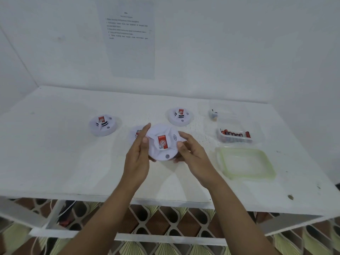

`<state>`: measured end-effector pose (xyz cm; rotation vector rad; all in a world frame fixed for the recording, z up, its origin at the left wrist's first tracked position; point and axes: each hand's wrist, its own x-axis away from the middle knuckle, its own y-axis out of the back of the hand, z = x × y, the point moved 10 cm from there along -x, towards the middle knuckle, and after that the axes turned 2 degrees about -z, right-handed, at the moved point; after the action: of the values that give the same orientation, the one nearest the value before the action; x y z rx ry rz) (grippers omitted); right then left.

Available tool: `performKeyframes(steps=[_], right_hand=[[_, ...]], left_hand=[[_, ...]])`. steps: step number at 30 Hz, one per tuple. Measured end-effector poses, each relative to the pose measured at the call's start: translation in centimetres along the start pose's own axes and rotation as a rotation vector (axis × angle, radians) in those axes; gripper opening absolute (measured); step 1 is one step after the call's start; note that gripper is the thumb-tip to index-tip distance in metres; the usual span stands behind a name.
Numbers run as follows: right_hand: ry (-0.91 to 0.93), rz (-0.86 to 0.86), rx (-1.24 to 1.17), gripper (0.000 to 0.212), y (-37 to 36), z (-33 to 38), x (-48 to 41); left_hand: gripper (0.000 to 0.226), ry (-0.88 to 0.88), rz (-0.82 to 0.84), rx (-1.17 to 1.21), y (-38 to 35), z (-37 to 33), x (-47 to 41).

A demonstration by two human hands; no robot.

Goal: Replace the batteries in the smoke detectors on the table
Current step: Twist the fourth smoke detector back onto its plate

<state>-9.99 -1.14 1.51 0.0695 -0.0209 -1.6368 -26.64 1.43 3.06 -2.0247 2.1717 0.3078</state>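
Observation:
A round white smoke detector (161,144) with a red label is lifted above the white table (73,162), held between both hands. My left hand (138,155) grips its left edge and my right hand (191,153) its right edge. Three more detectors lie on the table: one at the left (103,125), one at the back (180,116), and one (135,134) mostly hidden behind my left hand. To the right stands a clear tub of red-and-black batteries (234,135).
A clear lid with a greenish rim (245,163) lies at the right front. A second clear container (213,114) with a small dark item sits at the back right. A printed sheet (128,34) hangs on the wall. The table's front edge is close to me.

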Motion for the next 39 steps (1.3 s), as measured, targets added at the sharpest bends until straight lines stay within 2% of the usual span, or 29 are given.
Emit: performKeyframes(steps=[3,7,9,18,39], right_hand=[[0.020,-0.038,-0.021,0.040,-0.2,0.3,0.2],[0.023,-0.061,-0.038,0.039,-0.2,0.6,0.5],[0.016,-0.063,-0.026,0.037,-0.2,0.6,0.6],[0.047,-0.104,0.043,0.040,0.2,0.9,0.9],[0.066,-0.067,0.055,0.043,-0.1,2.4,0.6]], left_hand=[[0.039,0.133,0.086,0.108,-0.7,1.3,-0.4],[0.081,0.166,0.207,0.034,-1.8,1.6,-0.1],[0.089,0.157,0.218,0.009,-2.0,1.9,-0.2],[0.091,0.162,0.195,-0.035,-2.4,1.7,-0.6],[0.087,0.110,0.173,0.014,-1.2,0.3,-1.1]])
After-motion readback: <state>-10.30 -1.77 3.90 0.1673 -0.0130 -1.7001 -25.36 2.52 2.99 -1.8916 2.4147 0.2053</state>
